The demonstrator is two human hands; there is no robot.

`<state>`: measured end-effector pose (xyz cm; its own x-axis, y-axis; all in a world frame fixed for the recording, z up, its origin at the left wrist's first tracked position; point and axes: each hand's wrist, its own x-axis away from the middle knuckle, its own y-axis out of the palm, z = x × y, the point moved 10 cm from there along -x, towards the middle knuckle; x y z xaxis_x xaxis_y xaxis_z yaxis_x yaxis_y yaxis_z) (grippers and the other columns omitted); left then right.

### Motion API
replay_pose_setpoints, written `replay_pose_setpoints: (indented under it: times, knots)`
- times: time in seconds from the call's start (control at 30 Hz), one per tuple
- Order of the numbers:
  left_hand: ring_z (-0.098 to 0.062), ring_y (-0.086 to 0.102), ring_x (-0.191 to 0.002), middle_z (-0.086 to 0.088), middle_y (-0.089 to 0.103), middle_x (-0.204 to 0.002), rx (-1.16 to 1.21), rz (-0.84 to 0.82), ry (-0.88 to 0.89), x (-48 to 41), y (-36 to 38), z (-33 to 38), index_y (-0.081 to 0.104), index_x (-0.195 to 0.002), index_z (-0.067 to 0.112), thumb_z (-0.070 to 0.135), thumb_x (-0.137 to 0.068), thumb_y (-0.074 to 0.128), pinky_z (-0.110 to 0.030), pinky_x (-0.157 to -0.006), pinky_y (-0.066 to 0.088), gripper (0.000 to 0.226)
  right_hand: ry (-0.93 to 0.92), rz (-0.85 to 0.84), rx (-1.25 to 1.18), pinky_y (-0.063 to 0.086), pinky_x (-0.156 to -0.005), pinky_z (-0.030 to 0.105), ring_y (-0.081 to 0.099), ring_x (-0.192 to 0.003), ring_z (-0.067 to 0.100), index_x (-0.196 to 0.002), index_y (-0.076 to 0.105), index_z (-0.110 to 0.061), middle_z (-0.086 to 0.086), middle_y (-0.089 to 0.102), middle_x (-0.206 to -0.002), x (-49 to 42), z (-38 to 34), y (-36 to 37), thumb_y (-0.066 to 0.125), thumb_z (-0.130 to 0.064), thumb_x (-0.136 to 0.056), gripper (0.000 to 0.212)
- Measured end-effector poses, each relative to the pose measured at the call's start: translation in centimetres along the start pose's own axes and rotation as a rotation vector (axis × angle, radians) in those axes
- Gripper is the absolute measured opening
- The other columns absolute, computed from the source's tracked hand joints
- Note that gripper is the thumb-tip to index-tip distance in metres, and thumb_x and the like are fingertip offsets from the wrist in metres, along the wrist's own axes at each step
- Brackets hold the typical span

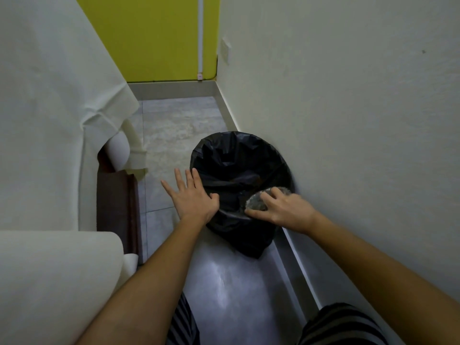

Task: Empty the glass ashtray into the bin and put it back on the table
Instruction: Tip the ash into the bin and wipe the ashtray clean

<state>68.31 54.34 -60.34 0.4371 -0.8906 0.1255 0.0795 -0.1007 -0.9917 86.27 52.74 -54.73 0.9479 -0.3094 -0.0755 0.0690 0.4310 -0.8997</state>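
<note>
clear ribbed glass ashtray (261,201) tipped over black-lined bin (239,170), right hand (281,210) clamped on rim. probably heavy, slick, chippable; grip edges. left hand (191,195) spread flat, empty.

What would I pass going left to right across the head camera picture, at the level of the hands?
White cloth-covered furniture → dark wooden piece → left hand, open at the bin's edge → black-lined bin → glass ashtray held over it by the right hand → white wall.
</note>
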Motion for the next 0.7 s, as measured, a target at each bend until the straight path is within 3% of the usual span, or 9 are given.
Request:
replay_pose_setpoints:
  times: [0.07,0.2,0.4,0.6,0.7]
  knots:
    - [-0.035,-0.014,-0.148,-0.008,0.003,-0.164,0.002,0.001,-0.006,-0.2,0.1,-0.2,0.000,-0.154,0.011,0.056,-0.089,0.024,-0.069,-0.110,-0.008,0.083,-0.023,-0.014,0.028,0.041,-0.030,0.030,0.062,-0.069,0.033,-0.122,0.061,-0.036,0.016,0.050,-0.099,-0.5,0.3,-0.1,0.058,-0.012,-0.077,0.051]
    - [-0.035,-0.015,-0.148,-0.008,0.003,-0.164,-0.003,0.003,-0.007,-0.3,-0.1,-0.1,0.000,-0.154,0.011,0.056,-0.088,0.025,-0.069,-0.109,-0.010,0.083,0.186,0.020,0.040,0.042,-0.029,0.034,0.060,-0.071,0.036,-0.123,0.060,-0.036,0.015,0.045,-0.100,-2.4,3.3,-1.1,0.036,-0.016,-0.080,0.053]
    - [-0.035,-0.014,-0.148,-0.007,0.003,-0.164,0.015,0.004,-0.012,0.0,0.0,-0.2,-0.001,-0.154,0.011,0.055,-0.088,0.025,-0.070,-0.109,-0.009,0.083,0.027,-0.009,0.021,0.040,-0.029,0.029,0.060,-0.065,0.030,-0.120,0.062,-0.037,0.012,0.036,-0.097,-0.5,-0.4,1.4,0.041,-0.015,-0.079,0.051]
    - [-0.034,-0.014,-0.148,-0.008,0.004,-0.164,0.023,-0.001,-0.024,-0.7,0.0,-0.2,0.001,-0.154,0.010,0.055,-0.088,0.025,-0.070,-0.108,-0.011,0.083,0.349,0.068,0.043,0.042,-0.030,0.032,0.058,-0.068,0.033,-0.122,0.062,-0.038,0.013,0.035,-0.097,-2.1,4.6,-2.0,0.039,-0.014,-0.081,0.053]
    - [-0.033,-0.012,-0.149,-0.008,0.005,-0.164,0.051,0.001,-0.028,-0.4,0.1,0.1,0.001,-0.154,0.011,0.054,-0.088,0.026,-0.071,-0.108,-0.007,0.083,0.169,0.024,0.033,0.043,-0.030,0.032,0.062,-0.070,0.034,-0.119,0.063,-0.038,0.014,0.039,-0.101,-0.8,0.9,0.0,0.039,-0.015,-0.080,0.051]
